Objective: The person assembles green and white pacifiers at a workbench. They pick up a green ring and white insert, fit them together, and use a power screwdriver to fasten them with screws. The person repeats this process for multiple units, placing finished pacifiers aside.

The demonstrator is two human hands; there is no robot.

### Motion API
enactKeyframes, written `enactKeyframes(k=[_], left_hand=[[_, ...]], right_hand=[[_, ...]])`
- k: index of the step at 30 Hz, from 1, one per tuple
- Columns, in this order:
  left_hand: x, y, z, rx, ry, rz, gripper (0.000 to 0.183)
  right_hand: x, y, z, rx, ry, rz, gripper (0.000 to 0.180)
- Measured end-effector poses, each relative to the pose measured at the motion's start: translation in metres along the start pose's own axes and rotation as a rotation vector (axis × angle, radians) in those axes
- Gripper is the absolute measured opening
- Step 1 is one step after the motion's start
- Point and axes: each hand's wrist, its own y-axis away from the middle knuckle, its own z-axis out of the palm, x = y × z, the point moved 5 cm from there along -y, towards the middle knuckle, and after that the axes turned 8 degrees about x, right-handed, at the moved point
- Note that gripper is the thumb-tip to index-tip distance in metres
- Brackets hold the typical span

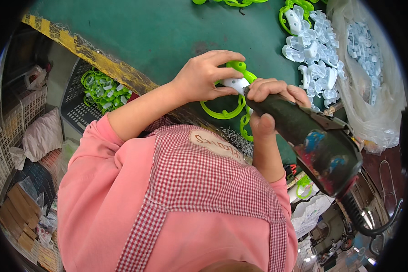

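Note:
My left hand [209, 74] grips a white plastic piece [236, 84] fitted on a bright green plastic ring part [223, 114], its fingers around the piece. My right hand [275, 98] is wrapped around a dark corded electric screwdriver [309, 136], whose body bears blue and red stains. The tool's nose meets the white piece; its tip is hidden by the fingers. More green links hang below the ring, by the table edge. A pile of translucent and white plastic clips [316, 57] lies to the right, with a green ring [282, 20] at its top.
The green table [139, 37] has a worn yellow-and-black edge. Small screws [239, 139] lie near the apron. At the right stands a clear bag [357, 85] of clips. A dark basket [74, 98] of green parts is below left, beside other crates. The tool's cord [357, 217] runs off lower right.

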Motion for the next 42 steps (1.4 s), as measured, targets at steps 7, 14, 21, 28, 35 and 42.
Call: enactKeyframes(k=[7,14,21,28,35,42], left_hand=[[0.008,0.008,0.004,-0.039,0.034,0.050,0.037],[0.025,0.003,0.008,0.006,-0.155,0.088,0.033],[0.065,0.042,0.019,-0.276,0.018,0.200,0.017],[0.061,0.048,0.028,-0.277,0.065,0.129,0.016],[0.060,0.042,0.026,-0.189,0.183,0.059,0.017],[0.061,0.031,0.007,-0.020,0.049,0.185,0.019]], right_hand=[[-0.023,0.006,-0.009,0.175,-0.250,0.075,0.075],[-0.019,0.086,-0.026,0.166,-0.132,0.368,0.083],[-0.053,0.063,-0.035,0.309,-0.213,0.192,0.101],[-0.065,0.057,-0.037,0.341,-0.232,0.076,0.103],[-0.066,0.048,-0.030,0.351,-0.241,0.082,0.102],[-0.059,0.032,-0.025,0.355,-0.275,0.020,0.103]])
